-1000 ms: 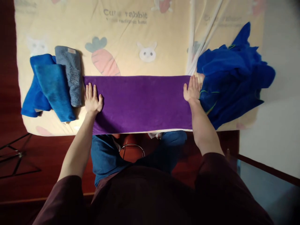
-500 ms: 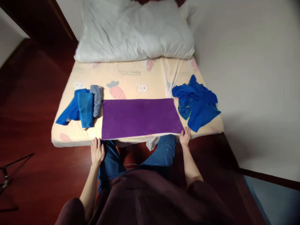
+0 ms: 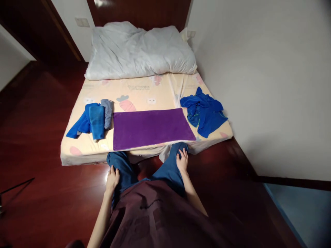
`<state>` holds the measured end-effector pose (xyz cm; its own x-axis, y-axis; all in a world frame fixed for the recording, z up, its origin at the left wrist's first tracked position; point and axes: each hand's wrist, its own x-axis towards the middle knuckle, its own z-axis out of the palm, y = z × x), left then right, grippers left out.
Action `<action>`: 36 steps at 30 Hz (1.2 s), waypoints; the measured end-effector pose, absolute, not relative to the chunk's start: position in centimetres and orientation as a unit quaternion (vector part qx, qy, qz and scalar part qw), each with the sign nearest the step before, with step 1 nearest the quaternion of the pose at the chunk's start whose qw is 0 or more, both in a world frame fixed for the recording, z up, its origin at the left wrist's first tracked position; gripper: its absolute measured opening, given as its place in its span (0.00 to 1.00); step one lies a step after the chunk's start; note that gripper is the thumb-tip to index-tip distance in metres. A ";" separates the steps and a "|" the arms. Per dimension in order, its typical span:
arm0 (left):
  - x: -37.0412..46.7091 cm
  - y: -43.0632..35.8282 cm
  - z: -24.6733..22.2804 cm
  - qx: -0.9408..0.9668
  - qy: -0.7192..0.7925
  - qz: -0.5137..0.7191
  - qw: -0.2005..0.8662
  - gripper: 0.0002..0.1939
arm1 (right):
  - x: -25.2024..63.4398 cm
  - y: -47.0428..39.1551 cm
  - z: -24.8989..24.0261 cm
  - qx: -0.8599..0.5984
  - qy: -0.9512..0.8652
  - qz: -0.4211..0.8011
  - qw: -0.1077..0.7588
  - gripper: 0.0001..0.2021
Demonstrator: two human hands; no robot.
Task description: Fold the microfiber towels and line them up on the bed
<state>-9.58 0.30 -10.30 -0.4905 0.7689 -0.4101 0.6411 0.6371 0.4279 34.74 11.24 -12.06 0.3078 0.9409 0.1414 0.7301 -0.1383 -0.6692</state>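
A purple towel lies flat and smooth along the front edge of the bed, apart from both hands. My left hand rests against the side of my left trouser leg, fingers stretched out and holding nothing. On my right thigh lies my right hand, its fingers spread over the blue trousers. Left of the towel are a rolled blue cloth, a rolled grey cloth and another blue cloth. Crumpled blue clothing lies in a heap to its right.
The bed has a pale sheet with carrot prints. A bulky white quilt lies folded at its far end. A white wall borders the right side. A thin black stand is on the wooden floor at left.
Both hands have drawn back from the bed edge onto my legs. My right hand has let go of the towel's near corner. The view has tilted up, showing the headboard.
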 end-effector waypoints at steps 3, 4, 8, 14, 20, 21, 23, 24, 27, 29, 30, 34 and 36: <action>-8.7 1.1 -10.1 0.450 0.848 0.060 0.273 0.38 | 34.1 11.0 -11.5 -0.744 -0.570 0.160 0.309 0.22; -8.3 1.3 -10.0 0.464 0.845 0.049 0.261 0.38 | 33.7 10.8 -11.3 -0.746 -0.571 0.160 0.303 0.22; -6.6 1.2 -10.1 0.483 0.851 0.031 0.203 0.39 | 31.7 10.1 -10.5 -0.742 -0.580 0.173 0.290 0.20; -6.3 0.8 -11.0 0.483 0.856 0.039 0.178 0.40 | 28.5 10.2 -10.1 -0.704 -0.573 0.249 0.337 0.20; -6.5 0.8 -11.5 0.483 0.859 0.031 0.168 0.40 | 24.3 10.9 -11.0 -0.622 -0.470 0.467 0.417 0.26; -6.4 0.8 -11.4 0.484 0.859 0.029 0.167 0.40 | 23.7 11.0 -11.0 -0.608 -0.464 0.485 0.423 0.27; -6.3 0.9 -11.2 0.483 0.859 0.025 0.167 0.40 | 22.7 11.4 -10.9 -0.584 -0.464 0.508 0.431 0.28; -6.2 0.9 -11.1 0.481 0.860 0.023 0.167 0.40 | 22.2 11.7 -10.9 -0.574 -0.463 0.518 0.432 0.28; -6.1 1.1 -10.8 0.476 0.863 0.019 0.170 0.40 | 21.4 12.7 -11.0 -0.557 -0.444 0.548 0.439 0.27; -6.0 1.1 -10.6 0.474 0.864 0.018 0.171 0.40 | 21.1 13.5 -11.4 -0.547 -0.426 0.564 0.449 0.27; -6.0 1.1 -10.6 0.474 0.864 0.018 0.172 0.40 | 20.9 13.8 -11.7 -0.542 -0.417 0.571 0.455 0.28; -5.9 1.1 -10.5 0.472 0.864 0.019 0.173 0.39 | 20.5 14.4 -12.9 -0.530 -0.385 0.589 0.473 0.28; -5.9 1.1 -10.5 0.470 0.865 0.021 0.173 0.39 | 20.4 14.6 -13.5 -0.530 -0.374 0.591 0.479 0.29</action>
<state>-5.91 1.07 -10.50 -0.4987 0.8203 -0.2801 0.8056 0.5579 0.1996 20.37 14.56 -13.48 0.0206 0.9632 -0.2682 -0.1706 -0.2609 -0.9502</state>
